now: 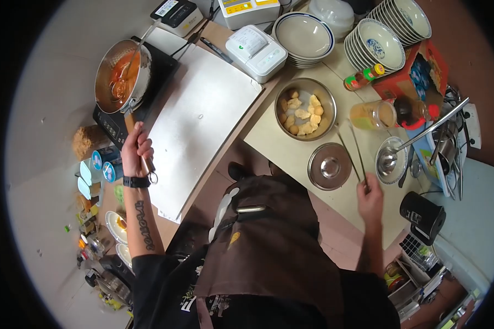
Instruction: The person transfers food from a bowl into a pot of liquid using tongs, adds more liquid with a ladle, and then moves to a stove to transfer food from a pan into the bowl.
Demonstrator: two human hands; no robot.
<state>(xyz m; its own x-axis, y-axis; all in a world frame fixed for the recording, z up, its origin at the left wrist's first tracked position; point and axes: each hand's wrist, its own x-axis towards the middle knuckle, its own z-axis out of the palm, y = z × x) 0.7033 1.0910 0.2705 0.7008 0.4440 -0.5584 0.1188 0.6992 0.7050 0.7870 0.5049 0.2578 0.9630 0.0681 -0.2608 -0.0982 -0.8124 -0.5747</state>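
Note:
My left hand [135,151] is closed around the wooden handle of a saucepan [142,88]. The pan holds orange-red sauce [124,74], with a long-handled utensil [142,41] leaning in it; its lower end is hidden in the sauce. Beneath the pan is a black induction cooker [112,127]. On the other side, my right hand [370,192] grips metal tongs [358,151], their tips spread apart beside a steel bowl [330,125]. Pale yellow chunks and small round balls [307,118] lie in that bowl. A round steel lid [329,166] rests left of the tongs.
A white board [195,115] covers the left counter. Behind stand a label printer [256,52] and stacked bowls [303,35]. To the right are a sauce bottle [364,77], a jar [373,115], a ladle [388,158] on a dish, and a black kettle [422,217].

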